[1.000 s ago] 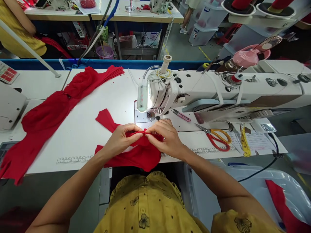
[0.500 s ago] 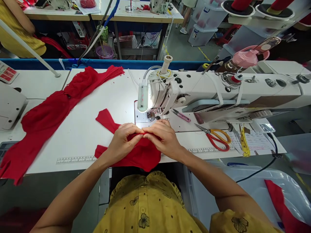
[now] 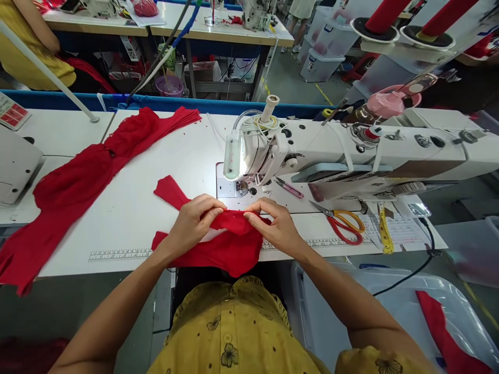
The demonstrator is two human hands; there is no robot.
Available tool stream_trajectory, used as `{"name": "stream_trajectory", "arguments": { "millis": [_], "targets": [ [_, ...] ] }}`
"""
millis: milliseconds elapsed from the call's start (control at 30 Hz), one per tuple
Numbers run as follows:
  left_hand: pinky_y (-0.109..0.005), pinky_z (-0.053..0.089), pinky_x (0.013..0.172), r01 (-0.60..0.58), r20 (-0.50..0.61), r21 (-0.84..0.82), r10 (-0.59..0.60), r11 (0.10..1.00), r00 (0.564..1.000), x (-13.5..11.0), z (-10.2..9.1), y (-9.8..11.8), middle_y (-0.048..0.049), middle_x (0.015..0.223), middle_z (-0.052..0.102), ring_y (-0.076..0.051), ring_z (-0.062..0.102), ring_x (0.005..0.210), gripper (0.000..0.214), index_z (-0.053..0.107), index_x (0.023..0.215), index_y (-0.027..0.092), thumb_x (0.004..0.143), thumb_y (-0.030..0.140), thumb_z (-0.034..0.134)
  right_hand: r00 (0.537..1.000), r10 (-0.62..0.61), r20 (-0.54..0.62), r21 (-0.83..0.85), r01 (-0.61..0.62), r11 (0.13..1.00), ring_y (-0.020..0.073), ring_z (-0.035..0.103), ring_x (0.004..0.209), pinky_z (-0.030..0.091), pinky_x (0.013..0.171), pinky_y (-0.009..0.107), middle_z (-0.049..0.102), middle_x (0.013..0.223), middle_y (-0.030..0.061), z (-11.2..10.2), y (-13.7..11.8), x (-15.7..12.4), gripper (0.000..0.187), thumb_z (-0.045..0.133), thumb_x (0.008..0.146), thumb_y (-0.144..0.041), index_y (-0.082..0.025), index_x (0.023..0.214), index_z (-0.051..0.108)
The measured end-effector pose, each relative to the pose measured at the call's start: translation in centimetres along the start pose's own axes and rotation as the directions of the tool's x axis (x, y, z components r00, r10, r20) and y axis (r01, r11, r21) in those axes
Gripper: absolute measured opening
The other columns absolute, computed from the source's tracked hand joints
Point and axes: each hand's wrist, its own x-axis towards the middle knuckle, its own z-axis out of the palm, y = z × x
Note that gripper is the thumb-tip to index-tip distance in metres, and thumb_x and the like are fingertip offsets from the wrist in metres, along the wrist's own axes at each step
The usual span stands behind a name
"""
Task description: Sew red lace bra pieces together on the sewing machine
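Between my hands a piece of red fabric (image 3: 230, 249) is stretched by its upper edge, and its lower part hangs over the table's front edge. My left hand (image 3: 198, 221) pinches the edge on the left side between thumb and fingers. On the right side, my right hand (image 3: 273, 223) pinches the same edge. A strip of the cloth reaches out to the left behind my left hand. Just beyond my hands stands the sewing machine (image 3: 253, 156), its needle area and metal plate (image 3: 228, 187) close to my fingertips.
A long pile of red fabric pieces (image 3: 78, 182) lies on the left. Right of the needle are thread snips (image 3: 289, 188), scissors (image 3: 343, 223) and a yellow tape measure (image 3: 385, 231). A clear plastic bin (image 3: 351, 301) stands below right. Another person (image 3: 35, 47) sits beyond the table.
My hands were together at the middle of the edge. They have moved apart, my right hand to the right, and a stretch of red edge now shows between them.
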Motion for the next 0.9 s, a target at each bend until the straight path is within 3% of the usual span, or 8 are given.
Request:
{"name": "stream_trajectory", "arguments": {
  "millis": [167,300,567,767,900],
  "targets": [
    [-0.026,0.038,0.068,0.209,0.109,-0.203,-0.190,0.957,0.976,0.5,-0.1,0.8,0.0015,0.080,0.055,-0.013,0.048,0.073,0.026,0.057,0.083,0.019,0.102,0.034,0.046,1.000,-0.021,-0.013,0.007,0.021,1.000,0.0154,0.059,0.074,0.044,0.076,0.032,0.066,0.075,-0.0011,0.1,0.0,-0.2,0.013,0.062,0.092,-0.022,-0.023,0.080,0.064],
    [-0.025,0.030,0.060,0.328,0.197,-0.359,-0.273,0.874,0.942,0.4,0.0,0.8,0.0041,0.072,0.043,-0.011,0.036,0.064,0.031,0.053,0.081,0.019,0.101,0.042,0.047,1.000,0.003,-0.007,0.028,-0.003,1.000,0.0153,0.058,0.074,0.043,0.074,0.031,0.065,0.075,-0.0009,0.1,-0.1,-0.3,0.013,0.062,0.092,-0.023,-0.023,0.079,0.064],
    [-0.024,0.033,0.061,0.423,0.297,-0.413,-0.320,0.807,0.900,0.0,-0.1,0.4,0.0017,0.078,0.051,-0.011,0.041,0.068,0.037,0.062,0.085,0.018,0.097,0.052,0.052,0.985,0.152,0.078,0.163,-0.163,0.973,0.0150,0.059,0.077,0.045,0.071,0.028,0.066,0.078,0.0002,0.6,0.3,-0.3,0.012,0.063,0.089,-0.027,-0.021,0.079,0.066],
    [-0.023,0.035,0.060,0.485,0.332,-0.506,-0.358,0.713,0.873,0.0,0.5,0.0,0.0005,0.079,0.056,-0.010,0.044,0.067,0.033,0.068,0.091,0.017,0.085,0.050,0.070,0.932,0.286,0.222,0.382,-0.353,0.854,0.0126,0.055,0.071,0.043,0.065,0.025,0.064,0.078,-0.0004,0.8,0.5,0.1,0.020,0.070,0.086,-0.038,-0.019,0.080,0.068],
    [-0.025,0.042,0.064,0.405,0.309,-0.446,-0.288,0.798,0.907,0.1,0.6,-0.3,-0.0007,0.084,0.059,-0.012,0.051,0.071,0.028,0.067,0.093,0.018,0.092,0.045,0.063,0.886,0.319,0.337,0.515,-0.457,0.725,0.0120,0.055,0.069,0.044,0.063,0.025,0.064,0.076,-0.0008,0.7,0.7,0.1,0.026,0.077,0.082,-0.044,-0.018,0.080,0.070]
  ]
}}
